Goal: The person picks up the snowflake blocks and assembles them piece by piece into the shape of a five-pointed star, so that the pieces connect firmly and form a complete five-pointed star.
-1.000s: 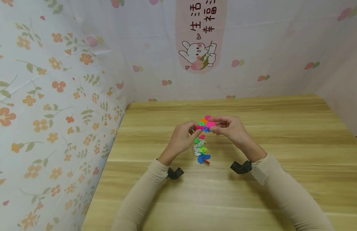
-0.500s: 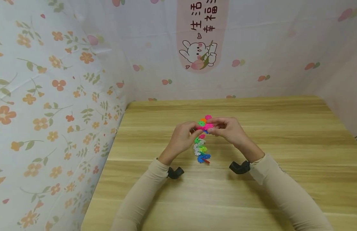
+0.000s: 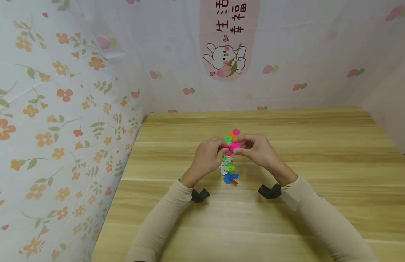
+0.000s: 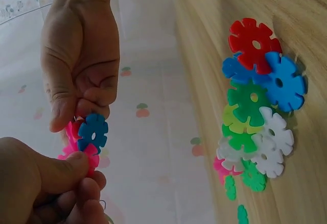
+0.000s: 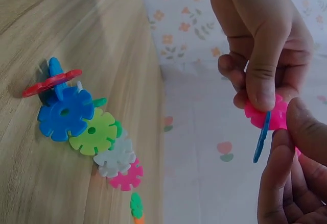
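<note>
In the head view my left hand (image 3: 207, 154) and right hand (image 3: 259, 151) meet over the table, thumbs and fingertips close together. The left hand pinches a pink notched flower disc (image 5: 278, 114), one of the flat interlocking kind. A blue disc (image 4: 94, 132) stands edge-on against it in the right wrist view. The right hand pinches another pink disc (image 4: 71, 134), close against the blue one and partly hidden by fingers. Below the hands, a line of joined discs lies on the table, with red (image 4: 248, 43), blue (image 4: 286, 83), yellow (image 5: 94, 130) and white (image 4: 276, 132) pieces.
Beyond the hands, green (image 3: 228, 139), orange (image 3: 231, 135) and pink (image 3: 236, 131) discs extend the line across the wooden table (image 3: 320, 156). Black wrist cameras (image 3: 200, 195) hang inside both forearms. Printed cloth curtains (image 3: 176, 69) rise behind the table and on the left.
The right hand has moved slightly left and toward the person, bringing its pink disc against the left hand's pieces. The blue disc is now nearly hidden in the head view.
</note>
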The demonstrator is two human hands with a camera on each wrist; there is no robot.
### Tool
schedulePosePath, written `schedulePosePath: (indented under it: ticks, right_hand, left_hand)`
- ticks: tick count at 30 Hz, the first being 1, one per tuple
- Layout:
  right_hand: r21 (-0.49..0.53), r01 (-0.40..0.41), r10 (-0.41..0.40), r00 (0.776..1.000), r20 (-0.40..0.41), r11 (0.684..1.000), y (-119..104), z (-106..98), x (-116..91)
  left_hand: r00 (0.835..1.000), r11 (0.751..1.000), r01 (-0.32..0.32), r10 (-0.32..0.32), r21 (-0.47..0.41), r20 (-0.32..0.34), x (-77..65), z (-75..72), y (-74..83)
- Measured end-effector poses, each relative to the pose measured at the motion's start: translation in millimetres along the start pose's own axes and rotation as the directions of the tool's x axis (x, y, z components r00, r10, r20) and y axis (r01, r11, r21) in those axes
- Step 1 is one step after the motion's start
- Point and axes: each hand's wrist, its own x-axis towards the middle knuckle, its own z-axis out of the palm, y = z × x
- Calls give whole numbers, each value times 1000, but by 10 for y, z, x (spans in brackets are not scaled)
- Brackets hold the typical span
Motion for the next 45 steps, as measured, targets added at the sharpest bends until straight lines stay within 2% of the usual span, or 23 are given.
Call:
schedulePosePath:
  ticks: [3, 6, 12, 18, 24, 29, 33, 39, 45]
  right_hand:
    - [-20, 4, -4, 1000, 4, 1000, 0, 5, 18]
    - [-21, -7, 7, 1000, 16, 1000, 3, -3, 35]
    - [85, -34, 30, 998, 48, 996, 73, 2, 93]
    - [154, -52, 55, 998, -16, 987, 242, -48, 161]
    - [180, -166, 177, 983, -51, 970, 436, -89, 219]
    - [192, -291, 304, 952, -41, 937, 656, -83, 259]
    - [154, -349, 358, 933, -39, 925, 808, -73, 305]
    - [22, -363, 363, 931, -22, 932, 972, -34, 419]
    - [-22, -396, 395, 918, -24, 918, 1015, -8, 493]
  left_hand:
    - [1000, 1000, 9, -9, -13, -12, -7, -8, -2]
    - [999, 997, 45, -45, -57, 4, -12, -6, -29]
    - [991, 982, 129, -124, -139, 41, -27, 9, -112]
    - [988, 976, 156, -157, -152, 2, -50, -17, -172]
    - [987, 974, 152, -157, -169, -19, -61, -33, -178]
    - [986, 972, 157, -163, -174, -25, -70, -31, -166]
    - [987, 973, 151, -159, -177, -32, -78, -29, -171]
    - [988, 971, 141, -151, -194, -42, -104, -35, -171]
    - [987, 965, 142, -154, -219, -38, -116, -39, -160]
